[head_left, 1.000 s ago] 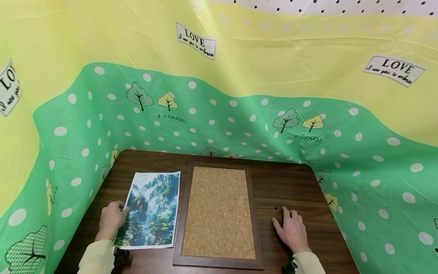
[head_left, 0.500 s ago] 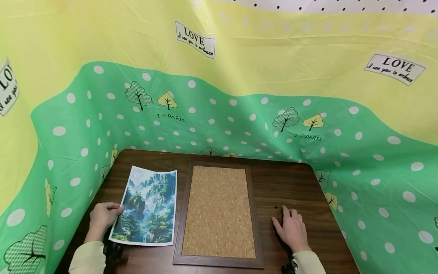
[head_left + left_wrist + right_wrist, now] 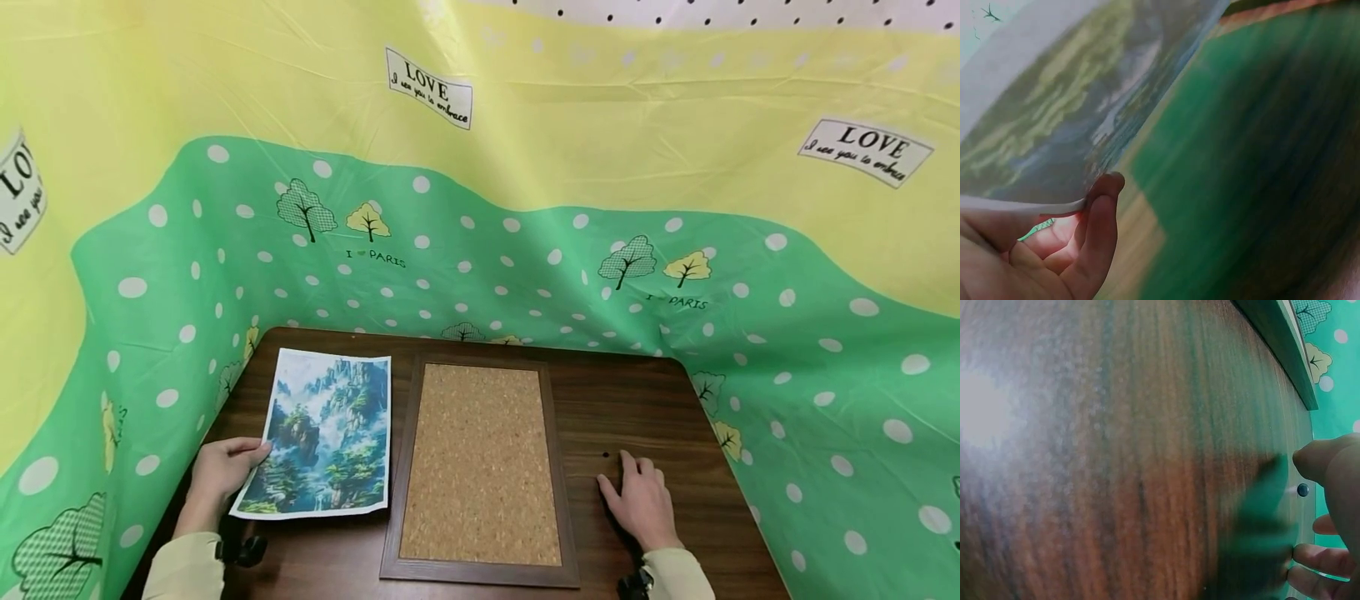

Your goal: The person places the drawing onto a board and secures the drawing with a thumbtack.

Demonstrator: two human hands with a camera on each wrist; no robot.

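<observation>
A printed landscape picture point(image 3: 330, 433) with misty cliffs and trees is in my left hand point(image 3: 225, 468), which pinches its left edge between thumb and fingers. In the left wrist view the paper point(image 3: 1079, 94) tilts up off the tabletop, and the fingers point(image 3: 1100, 228) lie against its edge. Just right of the picture lies a cork board point(image 3: 480, 467) in a dark brown wooden frame. To the right of that board my right hand point(image 3: 643, 500) rests on the table with fingers spread loosely, holding nothing. The fingertips point(image 3: 1310, 459) touch or hover near the wood.
The dark wood-grain table point(image 3: 615, 400) bears a small round black thing point(image 3: 606, 455) near my right fingertips. A green and yellow printed curtain point(image 3: 525, 250) surrounds the table at the back and both sides.
My left hand has moved left and lifted the picture, which has shifted a little left and away from me. The right hand and the cork board stay put.
</observation>
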